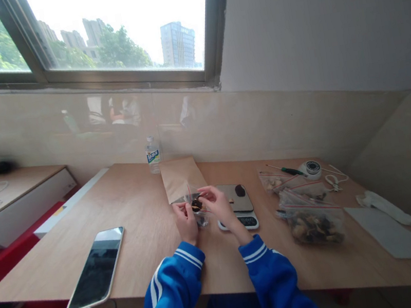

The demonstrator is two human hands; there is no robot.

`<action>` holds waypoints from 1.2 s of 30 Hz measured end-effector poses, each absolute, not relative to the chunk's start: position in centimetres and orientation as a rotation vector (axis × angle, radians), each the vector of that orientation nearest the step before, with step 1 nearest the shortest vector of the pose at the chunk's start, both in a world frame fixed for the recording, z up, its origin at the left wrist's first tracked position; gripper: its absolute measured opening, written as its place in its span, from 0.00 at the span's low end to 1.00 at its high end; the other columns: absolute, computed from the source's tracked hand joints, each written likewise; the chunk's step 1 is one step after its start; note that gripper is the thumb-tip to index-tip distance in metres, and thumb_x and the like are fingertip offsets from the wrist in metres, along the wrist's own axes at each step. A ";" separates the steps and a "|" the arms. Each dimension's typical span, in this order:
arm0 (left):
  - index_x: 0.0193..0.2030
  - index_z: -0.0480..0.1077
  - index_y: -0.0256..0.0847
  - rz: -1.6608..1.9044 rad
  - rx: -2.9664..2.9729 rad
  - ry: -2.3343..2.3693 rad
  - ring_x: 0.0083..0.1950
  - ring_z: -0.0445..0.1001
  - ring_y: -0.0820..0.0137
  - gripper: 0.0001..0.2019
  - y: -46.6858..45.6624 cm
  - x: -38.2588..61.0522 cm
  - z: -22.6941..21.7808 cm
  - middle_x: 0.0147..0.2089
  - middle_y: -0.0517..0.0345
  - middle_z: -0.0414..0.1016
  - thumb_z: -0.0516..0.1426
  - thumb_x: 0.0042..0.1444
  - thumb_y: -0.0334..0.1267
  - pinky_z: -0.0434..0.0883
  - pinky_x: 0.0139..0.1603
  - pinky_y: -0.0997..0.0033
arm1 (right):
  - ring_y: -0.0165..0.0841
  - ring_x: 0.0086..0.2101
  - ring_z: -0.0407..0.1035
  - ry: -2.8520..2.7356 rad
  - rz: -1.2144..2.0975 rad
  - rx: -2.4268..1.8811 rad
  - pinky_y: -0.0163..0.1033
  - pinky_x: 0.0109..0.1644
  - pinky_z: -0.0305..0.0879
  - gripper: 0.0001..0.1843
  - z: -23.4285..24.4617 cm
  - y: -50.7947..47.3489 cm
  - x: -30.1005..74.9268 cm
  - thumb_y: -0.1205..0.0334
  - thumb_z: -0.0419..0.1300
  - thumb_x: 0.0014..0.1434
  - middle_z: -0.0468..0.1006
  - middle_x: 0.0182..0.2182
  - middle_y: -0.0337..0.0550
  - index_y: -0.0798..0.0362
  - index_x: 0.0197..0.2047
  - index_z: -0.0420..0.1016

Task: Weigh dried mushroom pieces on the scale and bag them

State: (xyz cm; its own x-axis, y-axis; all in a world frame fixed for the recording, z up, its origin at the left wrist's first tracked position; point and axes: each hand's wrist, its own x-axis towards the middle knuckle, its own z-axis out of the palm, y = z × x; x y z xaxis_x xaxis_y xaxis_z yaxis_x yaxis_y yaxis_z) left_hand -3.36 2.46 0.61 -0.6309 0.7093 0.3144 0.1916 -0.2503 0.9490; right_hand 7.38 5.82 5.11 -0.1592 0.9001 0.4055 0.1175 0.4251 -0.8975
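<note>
A small clear zip-lock bag (202,221) with dark dried pieces at its mouth is held over the table, left of the scale. My left hand (187,221) pinches the near left edge of this bag. At the bag's mouth my right hand (216,205) has its thumb and fingers bent together by a dark piece (197,205); whether they grip that piece or the plastic is too small to tell. Partly behind my right wrist is a kitchen scale (241,203) with a lit display. On its plate lie a dark round piece (240,190) and a tiny pale bit.
Brown paper (181,176) and a water bottle (153,156) are at the back. Several bags of dried pieces (314,228) lie right, near a screwdriver (291,170), a white camera (311,169) and a white sheet (391,231). A phone (97,270) lies on the left, cable attached.
</note>
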 end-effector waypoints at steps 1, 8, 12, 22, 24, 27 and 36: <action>0.33 0.59 0.42 1.943 1.094 1.629 0.27 0.72 0.68 0.10 2.4 -3.4 0.6 0.26 0.59 0.71 0.51 0.56 0.47 0.67 0.27 0.71 | 0.32 0.35 0.72 -1.658 0.916 -0.872 0.37 0.39 0.70 0.10 5.2 5.4 6.8 0.61 0.60 0.52 0.76 0.35 0.42 0.52 0.39 0.75; 0.33 0.60 0.42 1.932 1.078 1.684 0.25 0.71 0.69 0.11 2.5 -3.4 0.6 0.25 0.61 0.70 0.50 0.56 0.47 0.65 0.26 0.71 | 0.36 0.48 0.66 -1.750 0.550 -0.912 0.43 0.53 0.64 0.13 5.2 5.4 10.3 0.67 0.51 0.58 0.73 0.45 0.46 0.50 0.43 0.75; 0.33 0.59 0.42 1.910 1.071 1.691 0.24 0.70 0.70 0.11 2.5 -3.3 0.5 0.24 0.62 0.69 0.50 0.56 0.48 0.64 0.26 0.72 | 0.41 0.45 0.66 -1.842 0.344 -1.198 0.51 0.53 0.61 0.12 2.9 6.8 14.7 0.67 0.54 0.54 0.73 0.41 0.49 0.52 0.40 0.75; 0.33 0.59 0.43 1.892 1.084 1.672 0.24 0.70 0.69 0.11 2.4 -3.3 0.5 0.23 0.63 0.69 0.50 0.57 0.48 0.64 0.26 0.72 | 0.39 0.39 0.71 -1.657 0.454 -1.200 0.45 0.45 0.67 0.11 3.3 7.1 14.1 0.60 0.57 0.55 0.77 0.38 0.48 0.53 0.40 0.76; 0.33 0.60 0.42 1.902 1.077 1.667 0.25 0.71 0.69 0.11 2.5 -3.4 0.4 0.25 0.61 0.70 0.50 0.56 0.48 0.65 0.27 0.72 | 0.38 0.42 0.72 -1.641 0.532 -1.105 0.44 0.48 0.67 0.15 4.9 6.8 12.5 0.58 0.57 0.56 0.78 0.42 0.47 0.53 0.46 0.74; 0.34 0.60 0.42 1.923 1.064 1.637 0.27 0.72 0.69 0.11 2.6 -3.5 0.1 0.26 0.60 0.70 0.50 0.57 0.48 0.66 0.28 0.71 | 0.36 0.47 0.71 -1.738 0.683 -0.968 0.43 0.52 0.65 0.20 6.2 6.5 11.1 0.56 0.56 0.58 0.78 0.46 0.45 0.50 0.53 0.71; 0.34 0.59 0.43 1.899 1.070 1.653 0.25 0.71 0.70 0.11 2.6 -3.4 0.2 0.23 0.63 0.68 0.50 0.57 0.48 0.64 0.27 0.73 | 0.42 0.51 0.66 -1.685 0.101 -1.354 0.52 0.56 0.59 0.20 0.5 10.1 17.5 0.63 0.49 0.56 0.75 0.49 0.56 0.57 0.48 0.75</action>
